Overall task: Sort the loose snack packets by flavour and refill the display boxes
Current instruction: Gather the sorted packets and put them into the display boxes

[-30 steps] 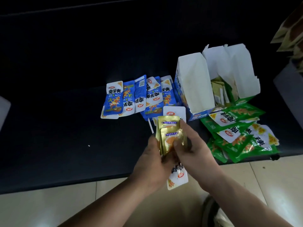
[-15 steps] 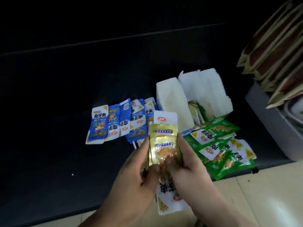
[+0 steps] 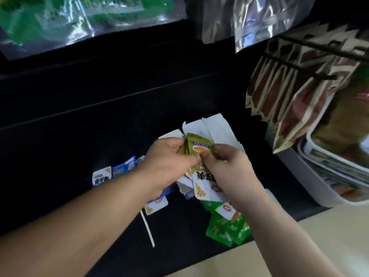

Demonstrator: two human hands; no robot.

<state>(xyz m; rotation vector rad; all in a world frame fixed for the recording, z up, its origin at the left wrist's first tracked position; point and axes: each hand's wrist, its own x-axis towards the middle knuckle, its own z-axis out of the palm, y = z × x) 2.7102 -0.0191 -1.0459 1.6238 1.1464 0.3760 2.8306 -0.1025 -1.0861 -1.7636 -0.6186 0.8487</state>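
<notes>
Both hands hold a small stack of gold snack packets [image 3: 199, 147] above the dark shelf. My left hand [image 3: 169, 162] grips the stack from the left. My right hand [image 3: 225, 162] pinches the front packet from the right and also holds a white packet [image 3: 205, 186] hanging below. Behind the hands stand the open white flaps of the display boxes [image 3: 215, 128]. Blue packets [image 3: 117, 170] lie on the shelf to the left, partly hidden by my left arm. Green packets [image 3: 227, 226] lie piled near the shelf's front edge, under my right forearm.
Brown pouches [image 3: 289, 92] hang on black pegs at the right. A white tray [image 3: 329, 188] of packaged goods sits below them. Shiny green and silver bags [image 3: 79, 19] hang above. A thin white strip [image 3: 147, 228] lies on the black shelf [image 3: 60, 176].
The view has tilted up, bringing hanging bags into sight. Both hands have carried the gold stack forward to the white box flaps.
</notes>
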